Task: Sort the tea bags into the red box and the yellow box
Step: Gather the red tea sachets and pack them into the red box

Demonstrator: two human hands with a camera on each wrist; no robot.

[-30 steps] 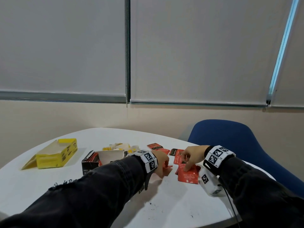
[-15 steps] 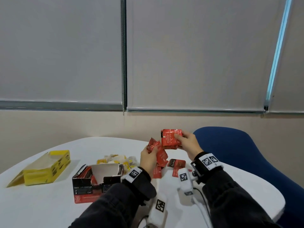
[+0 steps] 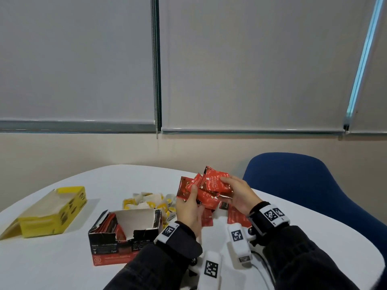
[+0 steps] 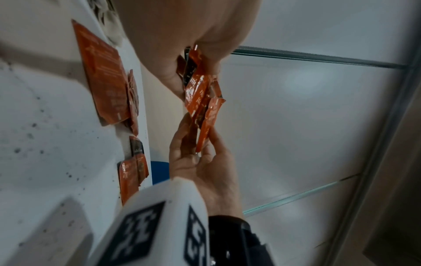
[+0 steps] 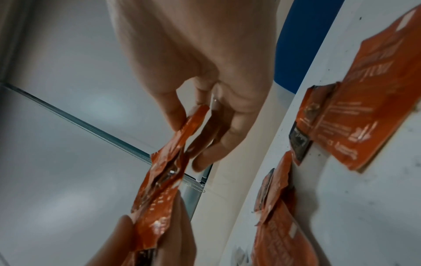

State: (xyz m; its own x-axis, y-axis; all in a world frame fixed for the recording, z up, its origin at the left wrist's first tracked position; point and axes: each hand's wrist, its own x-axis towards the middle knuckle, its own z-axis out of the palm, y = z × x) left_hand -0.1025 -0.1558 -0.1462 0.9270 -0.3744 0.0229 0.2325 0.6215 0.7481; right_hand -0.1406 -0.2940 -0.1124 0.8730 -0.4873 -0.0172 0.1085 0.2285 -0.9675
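Note:
Both hands hold a bunch of red tea bags (image 3: 206,190) up above the white table (image 3: 62,268). My left hand (image 3: 189,206) grips the lower left bags, thumb on top. My right hand (image 3: 235,194) pinches a red bag (image 5: 182,136) at the bunch's right side between thumb and fingers. The red box (image 3: 125,235) stands open at front left with red bags inside. The yellow box (image 3: 52,212) lies open at far left. More red tea bags (image 3: 236,216) lie on the table under the hands, and yellow tea bags (image 3: 150,203) are piled behind the red box.
A blue chair (image 3: 303,185) stands past the table's right edge. White wrist-camera housings (image 3: 238,239) and a cable hang below my forearms. Window blinds and a beige wall lie behind the table.
Both hands rose from the table carrying red tea bags. Since half a second ago they have drawn together, so the bags now form one bunch between them.

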